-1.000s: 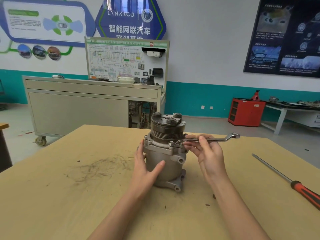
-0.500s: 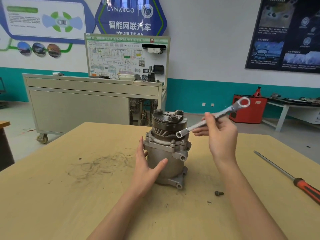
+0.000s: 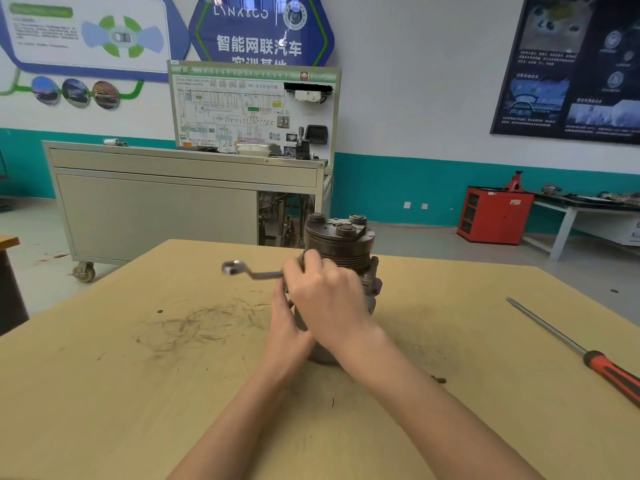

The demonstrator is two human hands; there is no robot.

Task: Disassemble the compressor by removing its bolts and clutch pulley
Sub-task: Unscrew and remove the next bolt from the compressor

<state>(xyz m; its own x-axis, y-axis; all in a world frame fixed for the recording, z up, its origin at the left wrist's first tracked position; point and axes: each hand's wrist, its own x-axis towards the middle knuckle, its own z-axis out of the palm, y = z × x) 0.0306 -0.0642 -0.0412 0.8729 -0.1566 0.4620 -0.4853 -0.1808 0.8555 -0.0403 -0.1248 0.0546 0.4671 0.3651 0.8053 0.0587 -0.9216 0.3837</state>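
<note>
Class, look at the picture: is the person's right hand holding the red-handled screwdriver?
No: the screwdriver lies alone on the table at the right, while the right hand grips the wrench by the compressor.

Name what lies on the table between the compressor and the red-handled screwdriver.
In the head view, one small loose bolt, close to the compressor; otherwise bare tabletop up to the screwdriver.

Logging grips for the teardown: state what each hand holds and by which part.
Right hand grips the wrench by its shank, its ring end free to the left. Left hand lies against the compressor on its left side; whether it wraps round is hidden.
</note>
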